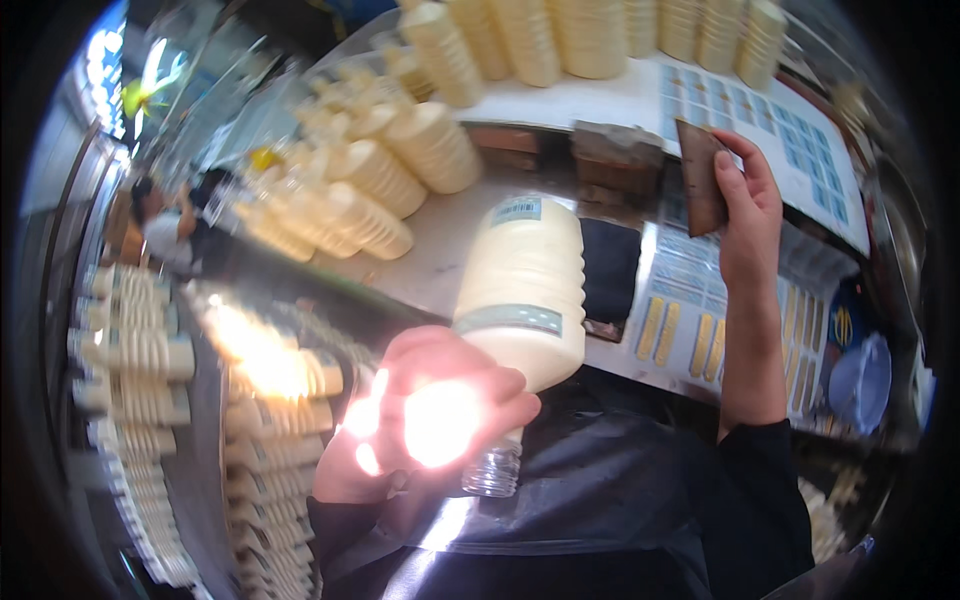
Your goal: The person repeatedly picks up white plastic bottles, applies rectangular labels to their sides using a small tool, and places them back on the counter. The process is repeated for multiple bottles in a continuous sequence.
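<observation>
My left hand (pixel 430 405) is closed around the shoulder of a large cream-coloured plastic bottle (pixel 520 270). The bottle is tipped over, its clear threaded neck (pixel 492 470) pointing toward my body and its base away. A pale label band (pixel 515 320) runs round its side, and a small label sits near the base. Bright glare washes out part of this hand. To the right, my right hand (pixel 750 195) is raised and pinches a thin brown rectangular plate (pixel 702 180) between thumb and fingers. That plate is apart from the bottle.
Cream bottles (pixel 365 180) lie and stand on the table to the left and at the back (pixel 520 40). Sheets of labels (pixel 800 150) lie at the right, near a dark block (pixel 615 160) and a pale basin (pixel 860 385). Stacked bottles (pixel 140 350) fill the left; a person (pixel 165 225) is beyond.
</observation>
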